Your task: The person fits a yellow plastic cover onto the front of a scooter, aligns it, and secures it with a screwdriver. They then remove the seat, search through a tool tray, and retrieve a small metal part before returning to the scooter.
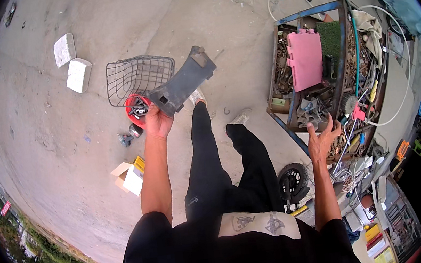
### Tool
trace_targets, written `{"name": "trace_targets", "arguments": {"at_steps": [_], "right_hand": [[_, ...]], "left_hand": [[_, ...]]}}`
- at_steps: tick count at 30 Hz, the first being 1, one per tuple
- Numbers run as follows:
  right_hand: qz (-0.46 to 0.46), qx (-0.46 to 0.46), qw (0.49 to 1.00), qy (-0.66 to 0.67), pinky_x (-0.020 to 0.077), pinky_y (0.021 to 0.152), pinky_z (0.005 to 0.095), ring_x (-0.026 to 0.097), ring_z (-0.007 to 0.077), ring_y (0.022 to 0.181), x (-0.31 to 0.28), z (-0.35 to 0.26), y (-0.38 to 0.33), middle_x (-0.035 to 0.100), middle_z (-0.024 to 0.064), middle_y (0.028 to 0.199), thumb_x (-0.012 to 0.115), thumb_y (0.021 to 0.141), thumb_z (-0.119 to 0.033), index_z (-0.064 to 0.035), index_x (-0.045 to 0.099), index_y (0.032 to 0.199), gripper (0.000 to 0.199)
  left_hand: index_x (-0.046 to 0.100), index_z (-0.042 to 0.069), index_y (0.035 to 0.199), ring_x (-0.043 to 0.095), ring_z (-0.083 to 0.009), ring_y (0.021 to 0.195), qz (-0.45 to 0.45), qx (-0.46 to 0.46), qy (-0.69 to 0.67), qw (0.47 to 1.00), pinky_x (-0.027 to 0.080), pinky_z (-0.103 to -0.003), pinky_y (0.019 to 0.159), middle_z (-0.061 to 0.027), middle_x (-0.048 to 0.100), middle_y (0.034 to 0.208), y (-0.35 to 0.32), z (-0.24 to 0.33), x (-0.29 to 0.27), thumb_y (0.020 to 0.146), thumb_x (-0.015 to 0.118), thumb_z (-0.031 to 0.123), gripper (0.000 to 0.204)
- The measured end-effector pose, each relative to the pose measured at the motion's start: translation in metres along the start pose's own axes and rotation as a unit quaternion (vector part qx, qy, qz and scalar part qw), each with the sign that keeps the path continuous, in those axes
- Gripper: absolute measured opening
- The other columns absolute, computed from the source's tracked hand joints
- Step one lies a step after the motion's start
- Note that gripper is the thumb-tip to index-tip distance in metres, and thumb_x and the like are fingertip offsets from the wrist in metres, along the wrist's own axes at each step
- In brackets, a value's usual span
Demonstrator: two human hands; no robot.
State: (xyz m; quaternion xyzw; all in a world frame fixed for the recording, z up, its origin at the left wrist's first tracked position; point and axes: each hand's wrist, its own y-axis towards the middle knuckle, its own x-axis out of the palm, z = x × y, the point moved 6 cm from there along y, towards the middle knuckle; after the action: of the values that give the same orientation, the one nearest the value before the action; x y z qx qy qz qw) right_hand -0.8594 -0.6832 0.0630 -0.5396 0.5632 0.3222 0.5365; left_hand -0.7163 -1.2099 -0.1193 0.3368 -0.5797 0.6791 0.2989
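A dark grey plastic panel [181, 83], long and curved, has a square hole near one end and a cut-out at the other. My left hand [157, 123] is closed on its near end and holds it tilted up in front of me. Behind and below it are a black wire basket [138, 69] and a red bucket [131, 101] with metal tools or parts in it. My right hand [321, 138] is off to the right with fingers spread, holding nothing I can see. It is over the near edge of a metal-framed parts bin [345, 12] full of small hardware.
On the bin lie a pink foam mat [306, 59] and a green turf piece [330, 40]. A cordless power tool [127, 139] and an opened carton [131, 178] are on the concrete floor at left. Two white blocks [78, 75] lie farther off. A small wheel [293, 180] stands near my legs.
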Motion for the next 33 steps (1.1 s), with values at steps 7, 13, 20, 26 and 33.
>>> {"name": "trace_targets", "arguments": {"at_steps": [7, 13, 20, 26, 33], "right_hand": [[-0.136, 0.022, 0.83, 0.54, 0.0455, 0.117, 0.0493, 0.052, 0.0379, 0.144, -0.068, -0.09, -0.033, 0.039, 0.0268, 0.161, 0.076, 0.099, -0.036, 0.0009, 0.027, 0.165, 0.09], [-0.146, 0.088, 0.645, 0.745, 0.0618, 0.094, 0.047, 0.071, 0.0291, 0.111, -0.117, -0.123, -0.042, 0.063, 0.024, 0.132, 0.074, 0.098, -0.012, -0.0013, 0.023, 0.166, 0.086], [0.059, 0.017, 0.803, 0.593, 0.0563, 0.082, 0.0342, 0.07, 0.018, 0.092, -0.188, -0.102, -0.064, 0.071, 0.024, 0.123, 0.066, 0.096, -0.004, -0.0049, 0.026, 0.167, 0.082], [0.076, 0.019, 0.806, 0.586, 0.0536, 0.081, 0.0324, 0.066, 0.0156, 0.089, -0.211, -0.13, -0.091, 0.072, 0.0113, 0.106, 0.065, 0.098, -0.004, -0.0084, 0.027, 0.169, 0.081], [0.094, 0.031, 0.79, 0.605, 0.0524, 0.089, 0.0335, 0.064, 0.0172, 0.096, -0.212, -0.121, -0.12, 0.069, 0.0117, 0.11, 0.064, 0.098, -0.001, -0.0099, 0.031, 0.169, 0.078]], "left_hand": [[0.059, 0.0, 0.138, 0.067, -0.0335, 0.129, -0.058, -0.131, -0.009, 0.99, 0.054, -0.051, 0.114, -0.0176, 0.068, 0.139, -0.039, -0.132, 0.159, 0.102, 0.055, 0.002, 0.036], [0.063, 0.002, 0.136, 0.068, -0.0321, 0.127, -0.071, -0.202, 0.119, 0.97, 0.054, -0.048, 0.114, -0.0163, 0.07, 0.136, -0.092, -0.194, 0.251, 0.101, 0.063, 0.005, 0.035], [0.072, 0.008, 0.126, 0.067, -0.0237, 0.102, -0.265, 0.28, 0.74, 0.552, 0.053, -0.036, 0.088, -0.0068, 0.069, 0.118, -0.108, -0.185, 0.424, 0.091, 0.082, 0.012, 0.036], [0.071, 0.007, 0.123, 0.065, -0.031, 0.101, -0.573, 0.293, 0.707, 0.293, 0.054, -0.042, 0.086, -0.0119, 0.066, 0.119, -0.141, -0.259, 0.507, 0.081, 0.084, 0.0, 0.044], [0.062, 0.0, 0.106, 0.065, -0.0316, 0.092, -0.605, 0.316, 0.653, 0.328, 0.053, -0.039, 0.079, -0.0131, 0.065, 0.105, -0.141, -0.278, 0.502, 0.09, 0.073, -0.007, 0.021]]}}
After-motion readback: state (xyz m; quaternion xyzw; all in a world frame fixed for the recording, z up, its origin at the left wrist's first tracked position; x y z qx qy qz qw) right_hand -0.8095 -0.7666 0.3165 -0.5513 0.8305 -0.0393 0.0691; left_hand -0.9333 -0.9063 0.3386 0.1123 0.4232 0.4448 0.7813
